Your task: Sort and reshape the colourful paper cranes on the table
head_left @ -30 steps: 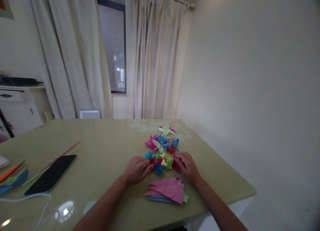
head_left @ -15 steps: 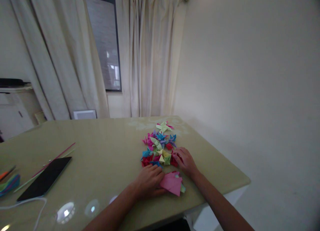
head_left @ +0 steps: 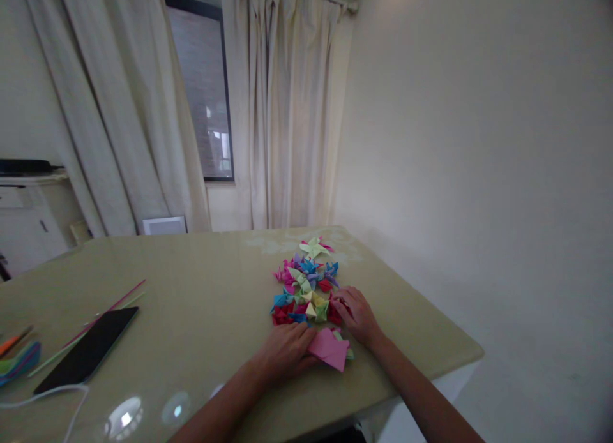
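A cluster of colourful folded paper pieces (head_left: 311, 290) in pink, blue, red, yellow and green lies on the table before my hands. My left hand (head_left: 286, 348) is at the cluster's near edge, palm down with fingers bent. Against its thumb side is a pink folded paper (head_left: 330, 349), with pale green paper (head_left: 349, 353) showing beneath it; the thumb's hold is partly hidden. My right hand (head_left: 355, 314) curls in from the right, its fingertips closed on a red folded paper piece (head_left: 334, 311) at the cluster's right edge.
A pale green paper star (head_left: 315, 247) lies beyond the cluster. To the left are a black tablet (head_left: 89, 350), thin pink and green sticks (head_left: 112, 299), a white cable (head_left: 43, 398) and colourful items (head_left: 19, 363). The wall (head_left: 479, 207) rises beyond the table's right edge.
The view has tilted slightly up. The pink folded paper has shifted a little, its near corner now further from the table's front edge. Both hands stay at the cluster.
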Demonstrator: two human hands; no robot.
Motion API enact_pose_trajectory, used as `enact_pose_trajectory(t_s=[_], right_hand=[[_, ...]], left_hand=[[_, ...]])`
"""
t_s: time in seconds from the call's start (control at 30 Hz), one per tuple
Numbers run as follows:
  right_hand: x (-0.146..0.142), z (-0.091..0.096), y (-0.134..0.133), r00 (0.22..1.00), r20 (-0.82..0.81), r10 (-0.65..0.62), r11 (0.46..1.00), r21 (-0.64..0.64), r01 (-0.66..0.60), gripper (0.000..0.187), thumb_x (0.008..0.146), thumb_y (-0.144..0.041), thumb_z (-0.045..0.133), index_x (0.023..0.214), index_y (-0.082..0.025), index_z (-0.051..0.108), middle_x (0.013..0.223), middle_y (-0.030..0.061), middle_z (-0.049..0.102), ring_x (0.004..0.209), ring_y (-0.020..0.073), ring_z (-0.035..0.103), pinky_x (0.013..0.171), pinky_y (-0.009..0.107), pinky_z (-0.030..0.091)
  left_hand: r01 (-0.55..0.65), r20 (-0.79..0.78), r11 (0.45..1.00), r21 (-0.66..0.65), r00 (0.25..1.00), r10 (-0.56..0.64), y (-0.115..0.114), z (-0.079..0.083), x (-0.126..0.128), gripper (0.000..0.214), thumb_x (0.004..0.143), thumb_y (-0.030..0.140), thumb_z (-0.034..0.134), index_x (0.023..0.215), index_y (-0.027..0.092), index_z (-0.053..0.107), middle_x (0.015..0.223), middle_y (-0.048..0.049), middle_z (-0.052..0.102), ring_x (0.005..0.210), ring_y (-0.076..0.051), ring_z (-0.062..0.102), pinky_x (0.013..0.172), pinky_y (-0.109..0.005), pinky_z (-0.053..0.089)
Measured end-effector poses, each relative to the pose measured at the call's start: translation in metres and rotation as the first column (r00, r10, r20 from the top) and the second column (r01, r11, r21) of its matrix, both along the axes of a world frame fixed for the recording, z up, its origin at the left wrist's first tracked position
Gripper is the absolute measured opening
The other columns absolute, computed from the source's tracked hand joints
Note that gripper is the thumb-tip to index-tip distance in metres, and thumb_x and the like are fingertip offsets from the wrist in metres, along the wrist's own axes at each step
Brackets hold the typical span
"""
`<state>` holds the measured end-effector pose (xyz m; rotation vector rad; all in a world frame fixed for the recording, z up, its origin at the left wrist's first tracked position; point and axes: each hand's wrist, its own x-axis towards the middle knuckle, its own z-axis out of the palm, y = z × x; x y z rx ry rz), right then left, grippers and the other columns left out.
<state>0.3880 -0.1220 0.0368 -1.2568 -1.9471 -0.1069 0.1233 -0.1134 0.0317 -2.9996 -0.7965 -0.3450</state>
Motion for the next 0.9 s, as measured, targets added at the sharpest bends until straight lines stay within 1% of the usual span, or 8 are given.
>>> enact_pose_trajectory(t_s=[0.1, 0.2, 0.33, 0.4, 0.53, 0.67, 0.9], right_hand=[[0.0, 0.0, 0.0, 1.0, 0.004, -0.004, 1.0, 0.004, 0.004, 0.024, 0.108, -0.037, 0.048, 0.103, -0.024, 0.067, 0.102, 0.0089, 0.069, 0.099, 0.0261, 0.062, 0.089, 0.041, 0.05], [-0.001, 0.001, -0.001, 1.0, 0.005, -0.005, 1.0, 0.008, 0.005, 0.025, 0.108, -0.038, 0.048, 0.102, -0.024, 0.067, 0.101, 0.0087, 0.07, 0.097, 0.0258, 0.062, 0.088, 0.041, 0.051], [-0.001, 0.0, 0.0, 1.0, 0.006, -0.001, 1.0, 0.005, 0.001, 0.026, 0.109, -0.039, 0.047, 0.103, -0.024, 0.067, 0.102, 0.0092, 0.07, 0.098, 0.0264, 0.062, 0.088, 0.042, 0.051], [-0.001, 0.0, 0.0, 1.0, 0.006, -0.001, 1.0, 0.001, 0.001, 0.027, 0.109, -0.04, 0.046, 0.102, -0.024, 0.067, 0.103, 0.0095, 0.07, 0.098, 0.0266, 0.062, 0.089, 0.042, 0.05], [-0.001, 0.0, -0.001, 1.0, 0.004, 0.003, 1.0, -0.006, -0.003, 0.027, 0.109, -0.04, 0.046, 0.102, -0.024, 0.066, 0.103, 0.0092, 0.069, 0.099, 0.0265, 0.062, 0.089, 0.042, 0.05], [-0.001, -0.001, 0.0, 1.0, 0.002, 0.006, 1.0, -0.004, -0.006, 0.027, 0.109, -0.041, 0.045, 0.102, -0.023, 0.065, 0.102, 0.0088, 0.069, 0.098, 0.0264, 0.061, 0.089, 0.042, 0.05], [0.0, -0.003, 0.002, 1.0, 0.016, 0.001, 1.0, 0.003, -0.001, 0.027, 0.109, -0.04, 0.046, 0.103, -0.023, 0.066, 0.102, 0.0089, 0.069, 0.097, 0.0259, 0.062, 0.089, 0.041, 0.05]], left_hand=[[0.001, 0.027, 0.999, 0.035, 1.0, -0.002, 0.002, -0.002, -0.001, 0.043, 0.1, 0.055, 0.057, 0.125, 0.021, 0.062, 0.108, -0.0092, 0.073, 0.096, -0.027, 0.069, 0.082, -0.035, 0.052], [0.027, 0.087, 0.996, 0.088, 0.996, -0.034, 0.003, -0.004, -0.002, 0.045, 0.1, 0.062, 0.053, 0.118, 0.022, 0.064, 0.104, -0.0095, 0.072, 0.096, -0.026, 0.068, 0.083, -0.035, 0.051], [0.067, 0.134, 0.988, 0.139, 0.987, -0.086, 0.004, -0.005, -0.002, 0.054, 0.098, 0.07, 0.05, 0.113, 0.021, 0.065, 0.099, -0.0097, 0.071, 0.09, -0.026, 0.066, 0.078, -0.036, 0.049], [0.078, 0.144, 0.985, 0.155, 0.984, -0.101, 0.004, -0.005, -0.002, 0.055, 0.097, 0.072, 0.05, 0.112, 0.021, 0.065, 0.099, -0.0092, 0.071, 0.088, -0.026, 0.066, 0.076, -0.037, 0.048], [0.084, 0.146, 0.979, 0.188, 0.983, -0.113, 0.005, -0.006, -0.001, 0.05, 0.099, 0.068, 0.05, 0.11, 0.021, 0.065, 0.098, -0.0084, 0.07, 0.088, -0.025, 0.065, 0.076, -0.036, 0.048], [0.061, 0.149, 0.975, 0.214, 0.984, -0.094, 0.006, -0.01, -0.001, 0.044, 0.102, 0.062, 0.049, 0.104, 0.021, 0.066, 0.096, -0.0082, 0.071, 0.088, -0.024, 0.066, 0.075, -0.034, 0.047], [0.047, 0.175, 0.975, 0.218, 0.981, -0.087, 0.009, -0.014, -0.002, 0.042, 0.102, 0.059, 0.05, 0.102, 0.021, 0.066, 0.091, -0.0075, 0.072, 0.084, -0.024, 0.067, 0.073, -0.034, 0.047]])
